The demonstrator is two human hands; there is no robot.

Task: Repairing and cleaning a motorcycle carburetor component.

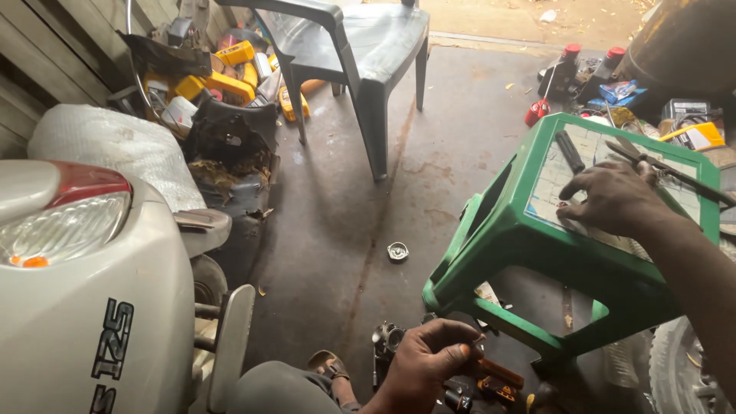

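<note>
On the green stool (pixel 506 230), the right hand (pixel 613 201) is laid flat, fingers spread, beside pliers (pixel 652 162); below, the left hand (pixel 429 360) is curled, perhaps pinching a small part.

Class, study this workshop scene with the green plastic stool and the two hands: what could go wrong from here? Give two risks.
1. The green plastic stool looks tilted while the right hand presses on its top; the dark-handled tool and metal pliers lying there might slide off.
2. Small dark parts lie on the floor by the left hand, and a small round metal cap lies apart; these could be kicked or lost.
</note>
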